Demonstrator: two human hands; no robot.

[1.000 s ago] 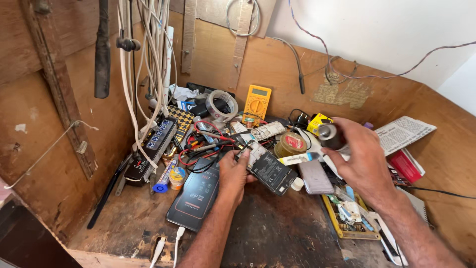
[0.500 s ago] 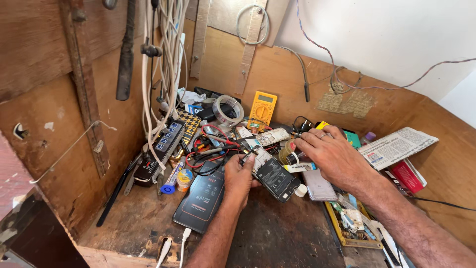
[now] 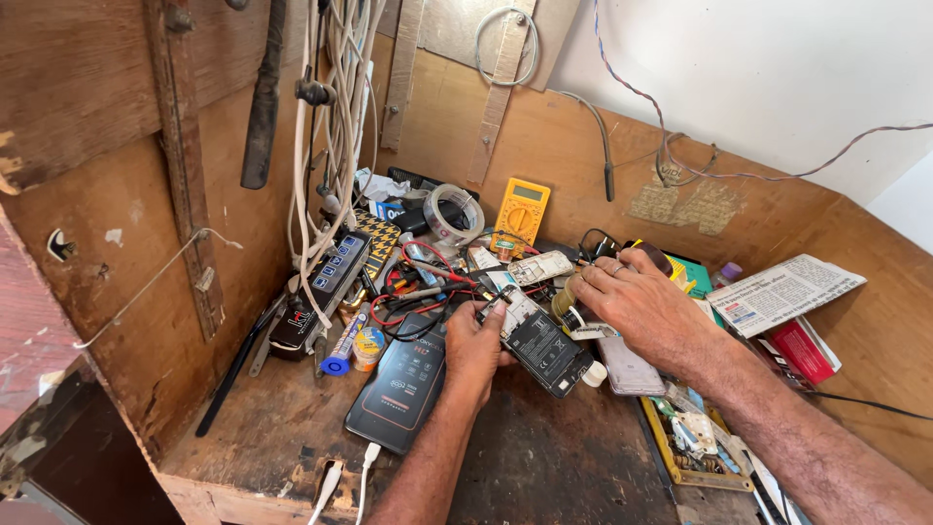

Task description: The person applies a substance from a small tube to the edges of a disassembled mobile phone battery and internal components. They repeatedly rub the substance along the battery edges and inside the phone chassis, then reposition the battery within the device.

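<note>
Left hand (image 3: 473, 342) is clamped on the near edge of an opened black phone body with its back cover off (image 3: 541, 342), pinning it flat on the surface. Right hand (image 3: 643, 303) is curled around something small just past the phone's far end; can't tell exactly what it grips, possibly a small round tin or roll (image 3: 567, 303) under the fingers.

Progress, judging by the layout: cover is already off and the internals are exposed, so teardown is done. No tool tip is on the board that I can see, so the actual repair looks not yet started, and reassembly is all left.

Room, largest first:
- Dark worn wooden surface (image 3: 544, 467): the only open patch sits toward the body from both hands, between the forearms.
- Plywood side wall (image 3: 117, 292) is well left of the left hand; the back wall beyond both hands hems in the far side.
- Bundle of white cables hanging from above (image 3: 335, 117) drops ahead-left of the left hand.
- Black smartphone lying screen-up (image 3: 403, 381) is just left of the left wrist, touching or nearly so.
- Yellow digital multimeter (image 3: 518, 209) stands beyond the hands against the back wall.
- Folded newspaper (image 3: 782, 292) and a red box (image 3: 805, 348) sit right of the right forearm.
- Yellow parts tray with small components (image 3: 685, 439) is under the right forearm.
- Tangle of red and black test leads (image 3: 423, 282) lies just ahead of the left hand: snag risk.
</note>
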